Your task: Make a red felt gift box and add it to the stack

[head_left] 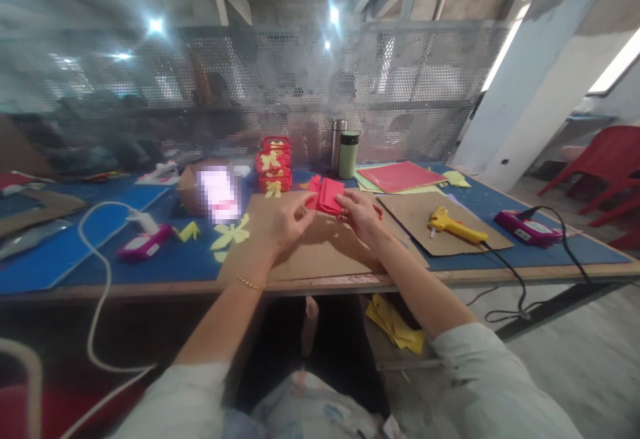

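Note:
Above a brown cardboard sheet (pixel 310 256) I hold up a folded piece of red paper (pixel 330 194), made of several layers. My left hand (pixel 291 222) pinches its left edge between thumb and fingers. On the right edge, the thumb and fingers of my right hand (pixel 357 212) close on the same piece. A red loop, perhaps a scissors handle (pixel 379 212), shows just beside the right hand; the rest is hidden. Behind the hands stand stacked red paper pieces with yellow bows (pixel 274 162). Yellow paper bow shapes (pixel 231 234) lie left of the cardboard.
A yellow glue gun (pixel 455 226) rests on another cardboard piece, its black cord running to a purple power strip (pixel 529 227). Another purple strip (pixel 145 242) with a white cable lies left. A green bottle (pixel 349 156), a steel flask (pixel 338 134) and red sheets (pixel 401 176) stand or lie behind.

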A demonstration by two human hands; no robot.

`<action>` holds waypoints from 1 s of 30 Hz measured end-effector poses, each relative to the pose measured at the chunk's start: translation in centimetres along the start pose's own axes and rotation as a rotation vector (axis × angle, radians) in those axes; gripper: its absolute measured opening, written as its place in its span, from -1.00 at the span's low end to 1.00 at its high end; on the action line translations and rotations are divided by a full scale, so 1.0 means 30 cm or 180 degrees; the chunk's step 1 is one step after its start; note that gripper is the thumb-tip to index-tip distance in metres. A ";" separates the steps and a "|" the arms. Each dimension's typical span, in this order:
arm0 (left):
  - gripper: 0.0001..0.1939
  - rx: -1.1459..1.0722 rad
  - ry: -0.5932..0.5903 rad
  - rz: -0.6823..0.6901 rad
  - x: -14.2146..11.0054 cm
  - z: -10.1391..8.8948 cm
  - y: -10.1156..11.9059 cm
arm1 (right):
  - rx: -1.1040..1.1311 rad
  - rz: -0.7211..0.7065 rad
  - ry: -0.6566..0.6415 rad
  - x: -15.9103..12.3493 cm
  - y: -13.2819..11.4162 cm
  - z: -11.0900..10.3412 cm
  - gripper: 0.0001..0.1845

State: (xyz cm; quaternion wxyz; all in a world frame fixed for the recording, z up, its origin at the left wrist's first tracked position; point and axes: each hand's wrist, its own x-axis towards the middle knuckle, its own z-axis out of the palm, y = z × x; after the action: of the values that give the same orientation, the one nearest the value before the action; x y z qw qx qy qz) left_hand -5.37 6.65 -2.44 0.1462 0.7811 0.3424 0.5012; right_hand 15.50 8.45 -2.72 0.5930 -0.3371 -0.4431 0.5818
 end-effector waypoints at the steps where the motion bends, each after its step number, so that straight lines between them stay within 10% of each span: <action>1: -0.58 -0.0015 -0.0066 -0.0019 -0.001 0.001 -0.003 | 0.0003 0.0013 -0.0021 -0.003 0.000 0.002 -0.54; 30: -0.64 0.0188 -0.0092 -0.0194 0.000 0.015 0.009 | -0.0387 0.0238 -0.0711 -0.024 0.025 -0.003 -0.47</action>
State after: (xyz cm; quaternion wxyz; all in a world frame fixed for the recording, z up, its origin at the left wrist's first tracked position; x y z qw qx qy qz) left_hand -4.85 6.51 -2.49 0.1432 0.7815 0.3786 0.4748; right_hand 15.35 7.82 -3.53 0.4963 -0.3219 -0.5278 0.6095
